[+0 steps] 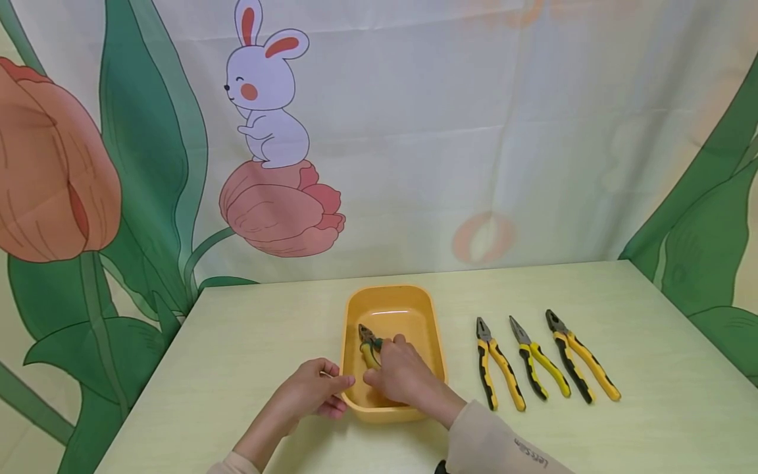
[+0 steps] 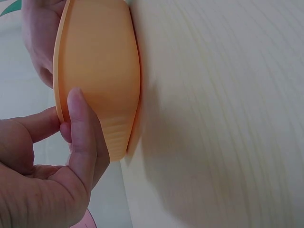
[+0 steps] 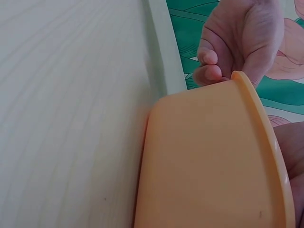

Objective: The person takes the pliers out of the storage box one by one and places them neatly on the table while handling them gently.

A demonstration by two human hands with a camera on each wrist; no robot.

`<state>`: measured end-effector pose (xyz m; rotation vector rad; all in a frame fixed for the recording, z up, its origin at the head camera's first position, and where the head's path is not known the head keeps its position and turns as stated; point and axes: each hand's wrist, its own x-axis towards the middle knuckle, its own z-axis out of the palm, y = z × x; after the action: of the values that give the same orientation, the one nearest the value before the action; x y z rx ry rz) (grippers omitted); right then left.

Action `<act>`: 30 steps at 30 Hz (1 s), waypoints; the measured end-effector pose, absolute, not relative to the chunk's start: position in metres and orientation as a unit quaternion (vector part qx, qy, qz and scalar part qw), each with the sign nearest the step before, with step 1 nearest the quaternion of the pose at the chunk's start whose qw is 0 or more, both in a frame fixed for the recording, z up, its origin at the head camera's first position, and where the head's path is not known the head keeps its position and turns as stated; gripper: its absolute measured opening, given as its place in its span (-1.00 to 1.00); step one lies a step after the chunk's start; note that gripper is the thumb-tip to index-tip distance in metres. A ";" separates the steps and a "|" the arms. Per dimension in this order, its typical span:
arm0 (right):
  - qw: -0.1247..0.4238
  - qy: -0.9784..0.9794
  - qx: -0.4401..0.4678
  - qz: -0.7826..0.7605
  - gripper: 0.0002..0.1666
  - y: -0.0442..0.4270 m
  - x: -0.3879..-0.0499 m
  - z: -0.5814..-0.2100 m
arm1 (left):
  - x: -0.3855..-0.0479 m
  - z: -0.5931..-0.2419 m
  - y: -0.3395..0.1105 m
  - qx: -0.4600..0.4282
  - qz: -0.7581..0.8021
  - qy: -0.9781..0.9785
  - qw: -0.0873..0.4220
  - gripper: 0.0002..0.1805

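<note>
A yellow plastic box [image 1: 391, 416] stands on the table, its near-left rim pinched between the thumb and fingers of my left hand [image 1: 310, 390]. In the left wrist view the fingers [image 2: 83, 137] lie against the box's outer wall. My right hand [image 1: 405, 372] reaches down inside the box and grips a pair of pliers [image 1: 370, 354] with yellow and dark green handles. The pliers' dark head points away from me; the hand covers part of the handles. In the right wrist view the box wall [image 3: 209, 156] hides most of that hand.
To the right of the box lie combination pliers [image 1: 499, 368], long-nose pliers [image 1: 539, 359] and another pair of pliers [image 1: 580, 355], all with yellow and black handles. Behind the table [image 1: 254, 329] hangs a printed curtain [image 1: 403, 164] with a rabbit and tulips.
</note>
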<state>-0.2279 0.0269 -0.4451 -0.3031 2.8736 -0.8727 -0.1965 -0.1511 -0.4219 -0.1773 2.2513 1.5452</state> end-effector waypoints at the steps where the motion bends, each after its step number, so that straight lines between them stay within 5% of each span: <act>1: 0.062 0.949 -0.100 -0.293 -0.46 0.027 -0.228 -0.445 | -0.196 -0.422 -0.151 -0.064 0.554 0.805 0.201 -0.74; 10: 0.087 0.933 -0.089 -0.338 -0.67 0.030 -0.230 -0.438 | -0.196 -0.423 -0.153 -0.049 0.560 0.802 0.202 -0.73; 30: 0.116 0.889 -0.086 -0.435 -0.72 0.036 -0.235 -0.437 | -0.196 -0.423 -0.154 -0.042 0.564 0.801 0.199 -0.73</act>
<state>-0.2346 0.0364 -0.4371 -0.2504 2.6031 -1.2738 -0.1963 -0.1544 -0.4229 -0.1169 2.2396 1.5765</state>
